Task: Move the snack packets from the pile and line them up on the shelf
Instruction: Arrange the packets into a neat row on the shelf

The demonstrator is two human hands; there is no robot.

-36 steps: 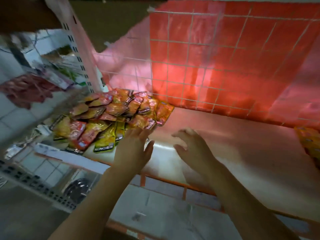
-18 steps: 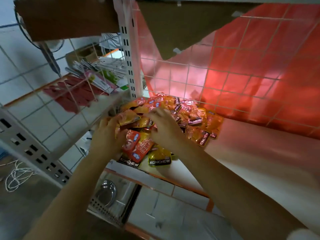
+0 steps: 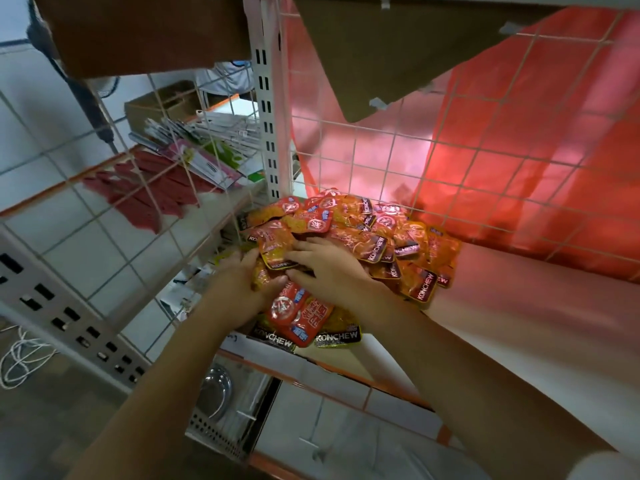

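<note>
1. white shelf (image 3: pixel 519 327) backed by a wire grid (image 3: pixel 450 140) carries the pile of snack packets (image 3: pixel 374 237) at its far left corner.
2. left hand (image 3: pixel 239 289) curls round packets at the pile's near-left edge.
3. right hand (image 3: pixel 332 268) lies on the pile, fingers spread and pressing packets.

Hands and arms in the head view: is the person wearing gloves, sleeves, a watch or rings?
Both are bare. The left hand and right hand show no gloves, and no rings that I can make out. The forearms are uncovered up to the frame edge, with no watch or band at either wrist. A pale patch at the bottom right corner may be clothing; I cannot tell.
</note>
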